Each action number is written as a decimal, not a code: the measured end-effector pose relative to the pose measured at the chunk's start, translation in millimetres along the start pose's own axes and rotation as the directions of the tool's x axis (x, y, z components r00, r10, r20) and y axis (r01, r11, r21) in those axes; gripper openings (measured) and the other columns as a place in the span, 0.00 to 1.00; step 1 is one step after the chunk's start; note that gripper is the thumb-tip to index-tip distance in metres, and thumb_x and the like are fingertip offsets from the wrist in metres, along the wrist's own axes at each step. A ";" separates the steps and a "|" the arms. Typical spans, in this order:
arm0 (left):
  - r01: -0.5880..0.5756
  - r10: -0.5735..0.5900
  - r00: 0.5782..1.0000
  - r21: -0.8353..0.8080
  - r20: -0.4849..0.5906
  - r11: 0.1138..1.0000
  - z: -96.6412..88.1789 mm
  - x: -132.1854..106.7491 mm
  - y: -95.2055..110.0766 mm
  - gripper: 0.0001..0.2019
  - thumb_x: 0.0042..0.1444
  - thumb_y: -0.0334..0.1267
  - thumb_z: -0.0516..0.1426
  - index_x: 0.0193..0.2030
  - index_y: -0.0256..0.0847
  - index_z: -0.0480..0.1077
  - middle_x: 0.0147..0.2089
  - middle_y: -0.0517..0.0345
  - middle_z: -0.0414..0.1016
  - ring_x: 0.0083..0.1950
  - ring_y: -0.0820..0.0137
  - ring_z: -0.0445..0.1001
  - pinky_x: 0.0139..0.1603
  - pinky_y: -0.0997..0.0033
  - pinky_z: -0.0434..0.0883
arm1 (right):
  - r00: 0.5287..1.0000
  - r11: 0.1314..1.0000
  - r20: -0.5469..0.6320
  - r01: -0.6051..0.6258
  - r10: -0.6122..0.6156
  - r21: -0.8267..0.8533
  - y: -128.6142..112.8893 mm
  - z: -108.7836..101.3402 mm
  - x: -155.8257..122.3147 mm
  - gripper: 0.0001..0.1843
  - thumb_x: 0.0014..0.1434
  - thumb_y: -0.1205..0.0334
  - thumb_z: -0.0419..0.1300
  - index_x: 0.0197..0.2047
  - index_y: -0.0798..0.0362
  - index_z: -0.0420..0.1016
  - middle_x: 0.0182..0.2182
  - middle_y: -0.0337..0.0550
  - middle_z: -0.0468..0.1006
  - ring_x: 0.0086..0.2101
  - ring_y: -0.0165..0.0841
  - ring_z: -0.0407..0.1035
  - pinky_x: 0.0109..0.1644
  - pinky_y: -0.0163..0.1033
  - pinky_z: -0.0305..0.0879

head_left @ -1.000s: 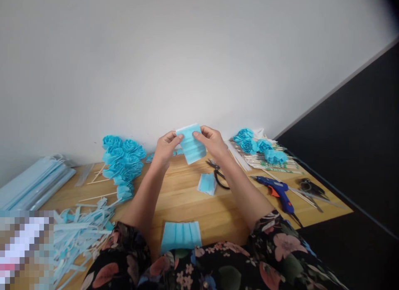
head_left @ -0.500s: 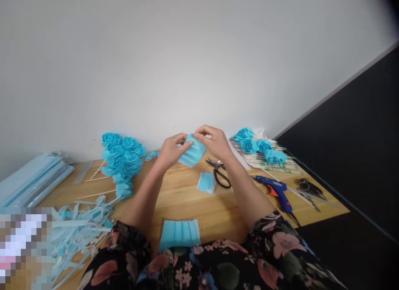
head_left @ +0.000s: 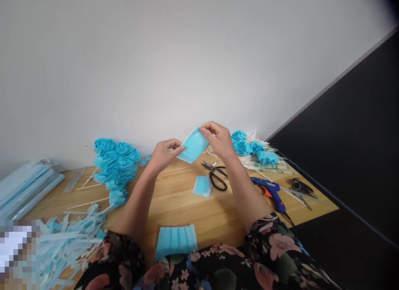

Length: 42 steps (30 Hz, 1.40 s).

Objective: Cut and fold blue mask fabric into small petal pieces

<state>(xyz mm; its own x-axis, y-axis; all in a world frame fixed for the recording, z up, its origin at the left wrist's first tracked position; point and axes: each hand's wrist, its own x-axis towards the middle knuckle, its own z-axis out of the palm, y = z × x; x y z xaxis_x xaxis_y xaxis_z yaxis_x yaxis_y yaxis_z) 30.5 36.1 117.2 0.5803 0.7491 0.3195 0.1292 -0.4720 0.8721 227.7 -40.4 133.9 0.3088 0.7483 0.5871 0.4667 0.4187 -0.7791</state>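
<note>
"Fingers (head_left: 181, 149) of both hands are grasping a blue sheet (head_left: 193, 147) above the bench (head_left: 174, 204), the left hand (head_left: 166, 153) pinching its edge at nine o'clock, the right hand (head_left: 220, 141) its corner at one."

"Why there?"

"Those opposing pinches are probably holding the thin sheet flat and open; gripping only the rim is likely sparing it creases."

"And around it?"

"Taking that sheet as the clock's centre, scissors (head_left: 212, 168) are lying toward five o'clock, just beside a small blue piece (head_left: 202, 186) near six, perhaps for easy reach. A pleated rectangle (head_left: 176, 240) is resting farther out at six, by the floral top (head_left: 230, 251). Blue flowers (head_left: 116, 162) are clustering at nine, others at three; a glue gun (head_left: 270, 188) is lying at four, while loose strips (head_left: 70, 240) are spilling at eight, apparently kept aside."

"How are the hands posed?"

"Both forearms (head_left: 141, 194) are angling inward toward twelve. The left thumb (head_left: 178, 150) is pointing to two o'clock; the right hand is arching higher, its thumb aiming at ten, its other fingertips partly hiding behind the sheet."
</note>
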 end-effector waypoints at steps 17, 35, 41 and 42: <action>-0.007 0.009 0.999 -0.061 0.040 0.998 -1.4 0.3 -1.8 0.13 0.50 0.48 0.64 0.30 0.38 0.76 0.28 0.57 0.76 0.28 0.72 0.68 0.32 0.73 0.65 | 0.998 1.000 -0.062 0.005 -0.006 -0.017 1.0 1.1 -0.5 0.12 0.59 0.52 0.60 0.33 0.52 0.74 0.30 0.39 0.76 0.33 0.32 0.68 0.41 0.38 0.65; -0.052 0.059 0.956 -0.031 0.289 0.998 -9.1 1.1 -9.7 0.14 0.50 0.49 0.66 0.32 0.40 0.75 0.34 0.56 0.78 0.39 0.67 0.74 0.46 0.67 0.71 | 0.995 0.988 -0.070 0.054 -0.064 -0.142 -2.8 2.7 -3.6 0.11 0.62 0.53 0.59 0.35 0.51 0.77 0.32 0.39 0.80 0.35 0.34 0.71 0.43 0.38 0.66; -0.096 0.120 0.984 -0.175 0.133 0.980 -22.0 2.5 -6.9 0.25 0.51 0.52 0.65 0.51 0.39 0.74 0.55 0.44 0.75 0.54 0.60 0.73 0.52 0.65 0.70 | 0.991 0.979 0.106 0.102 -0.084 -0.179 -2.3 15.0 -8.8 0.12 0.63 0.54 0.58 0.36 0.51 0.79 0.33 0.39 0.81 0.35 0.34 0.72 0.43 0.37 0.65; -0.102 0.124 0.986 -0.186 0.109 0.977 -21.2 2.3 -5.5 0.24 0.51 0.52 0.65 0.50 0.39 0.74 0.54 0.44 0.76 0.54 0.60 0.74 0.52 0.65 0.70 | 0.988 0.978 0.131 0.107 -0.084 -0.180 -2.6 17.6 -10.1 0.12 0.64 0.54 0.58 0.36 0.50 0.79 0.33 0.39 0.81 0.36 0.34 0.72 0.43 0.37 0.65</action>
<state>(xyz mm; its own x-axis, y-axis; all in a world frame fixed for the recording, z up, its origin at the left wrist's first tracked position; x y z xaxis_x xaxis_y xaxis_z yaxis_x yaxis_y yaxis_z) 14.1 50.3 120.9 0.6759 0.6299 0.3826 -0.0825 -0.4512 0.8886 208.8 -40.0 126.1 0.1576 0.7713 0.6167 0.6389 0.3966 -0.6592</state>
